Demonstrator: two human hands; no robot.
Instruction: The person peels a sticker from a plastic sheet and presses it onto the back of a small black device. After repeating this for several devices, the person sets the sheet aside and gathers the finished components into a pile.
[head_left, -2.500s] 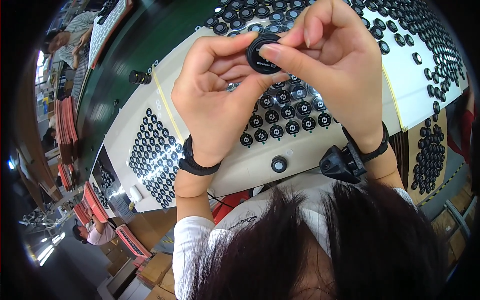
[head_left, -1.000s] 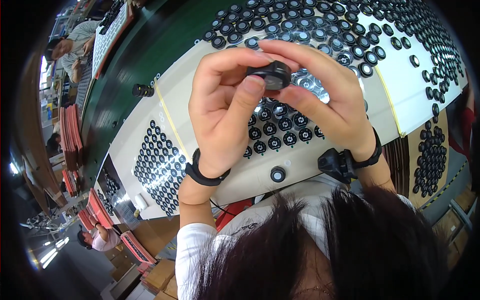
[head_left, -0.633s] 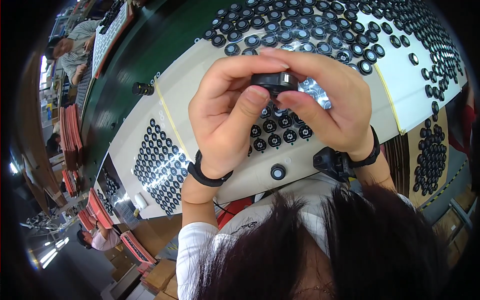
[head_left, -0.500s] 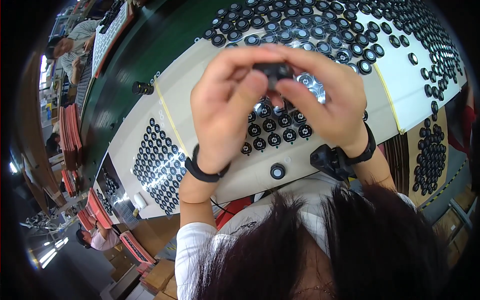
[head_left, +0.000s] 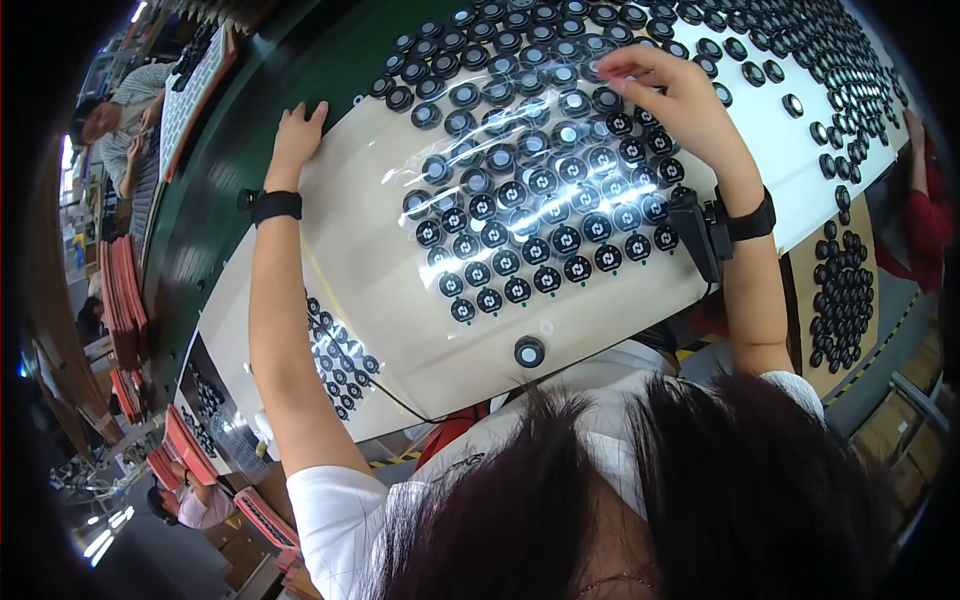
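My left hand is stretched out at the far left, over the border between the pale worktop and the green surface. Its fingers are apart, and nothing shows in them. A small black stack of parts sits beside that wrist, partly hidden by it. Above the worktop, my right hand hangs with fingers and thumb apart, close to a round black part with a light centre. Rows of black discs with white marks lie under a glossy clear sheet.
One loose round part lies near the worktop's front edge. Many more crowd the white surface at right. Another group of discs lies at left, past yellow tape. Co-workers sit across the green surface.
My hands were together over the discs, fingering a small black part. They have separated: left hand out to the far left, right hand to the right. The black part no longer shows in either.
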